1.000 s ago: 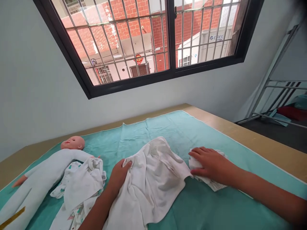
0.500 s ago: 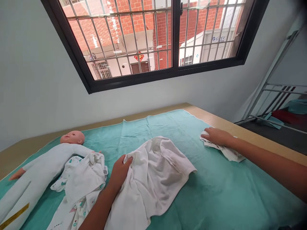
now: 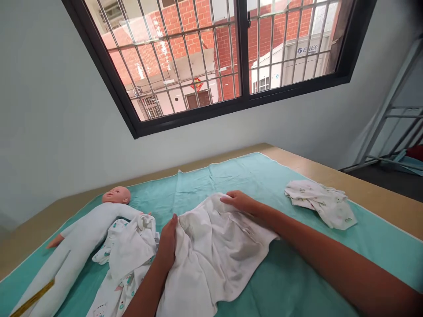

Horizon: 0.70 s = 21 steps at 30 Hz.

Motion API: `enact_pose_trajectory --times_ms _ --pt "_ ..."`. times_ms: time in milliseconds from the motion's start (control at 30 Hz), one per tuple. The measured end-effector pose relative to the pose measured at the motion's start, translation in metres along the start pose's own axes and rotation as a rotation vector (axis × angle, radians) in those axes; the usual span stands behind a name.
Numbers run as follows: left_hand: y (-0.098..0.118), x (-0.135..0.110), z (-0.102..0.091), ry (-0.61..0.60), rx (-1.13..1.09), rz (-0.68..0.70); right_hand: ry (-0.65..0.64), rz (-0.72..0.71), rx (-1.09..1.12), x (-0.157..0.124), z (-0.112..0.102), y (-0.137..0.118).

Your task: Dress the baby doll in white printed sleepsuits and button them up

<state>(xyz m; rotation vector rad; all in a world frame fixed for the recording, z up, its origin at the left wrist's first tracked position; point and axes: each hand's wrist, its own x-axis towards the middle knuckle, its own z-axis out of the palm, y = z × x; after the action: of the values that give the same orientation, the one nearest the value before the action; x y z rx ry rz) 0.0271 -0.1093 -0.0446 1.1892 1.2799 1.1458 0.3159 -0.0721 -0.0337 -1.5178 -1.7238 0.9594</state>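
A plain white garment (image 3: 214, 255) lies rumpled on a green sheet (image 3: 287, 273), its exact kind unclear. My left hand (image 3: 169, 240) pinches its left edge, thumb on top and fingers mostly hidden underneath. At its far edge my right hand (image 3: 242, 202) grips the fabric, fingers closed on it. Left of my left hand, white baby clothes with a green print (image 3: 132, 255) lie in a loose heap against a doll (image 3: 95, 229) in a white body. Another patterned white garment (image 3: 319, 202) rests folded at the right side of the sheet.
The green sheet covers a wooden tabletop (image 3: 390, 209) whose bare border shows along the back and right. Behind it rises a white wall (image 3: 198, 152) with a barred, dark-framed window (image 3: 191, 119). A metal bed frame (image 3: 380, 127) stands beyond the right edge.
My right hand has let go of the patterned garment at the right and moved left onto the white garment's far edge. My left hand stays on its left edge. The view has shifted slightly.
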Motion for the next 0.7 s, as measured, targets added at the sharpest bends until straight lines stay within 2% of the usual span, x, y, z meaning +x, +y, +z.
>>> enact_pose_trajectory --times_ms 67,133,200,267,300,333,400,467,567,633,700 --pt "0.003 -0.001 0.001 0.001 -0.020 0.006 -0.064 0.013 0.194 -0.005 -0.002 -0.002" --pt "0.010 -0.002 0.001 -0.068 -0.017 -0.007 -0.101 0.044 0.452 -0.014 -0.012 -0.002" --pt "0.021 -0.001 0.000 -0.251 0.059 -0.084 -0.090 0.067 0.653 -0.024 -0.028 -0.002" --pt "0.039 0.000 -0.004 -0.444 0.276 -0.154 -0.061 0.066 0.716 -0.035 -0.047 -0.003" --pt "0.050 0.000 -0.007 -0.482 0.426 -0.149 -0.044 0.063 0.708 -0.040 -0.057 -0.005" --pt "0.063 -0.001 -0.010 -0.469 0.571 -0.118 -0.023 0.061 0.688 -0.046 -0.067 -0.009" --pt "0.094 -0.005 -0.016 -0.306 0.715 0.011 0.050 0.059 0.646 -0.058 -0.086 -0.022" --pt "0.130 -0.012 -0.021 -0.205 0.566 0.016 0.149 0.037 0.628 -0.068 -0.102 -0.042" --pt "0.178 -0.016 -0.027 -0.227 0.160 -0.004 0.203 -0.015 0.600 -0.067 -0.121 -0.077" --pt "0.197 -0.006 -0.026 -0.295 -0.012 -0.025 0.187 -0.014 0.525 -0.051 -0.125 -0.095" --pt "0.200 0.011 -0.021 -0.315 -0.074 -0.066 0.187 0.023 0.389 -0.024 -0.120 -0.104"
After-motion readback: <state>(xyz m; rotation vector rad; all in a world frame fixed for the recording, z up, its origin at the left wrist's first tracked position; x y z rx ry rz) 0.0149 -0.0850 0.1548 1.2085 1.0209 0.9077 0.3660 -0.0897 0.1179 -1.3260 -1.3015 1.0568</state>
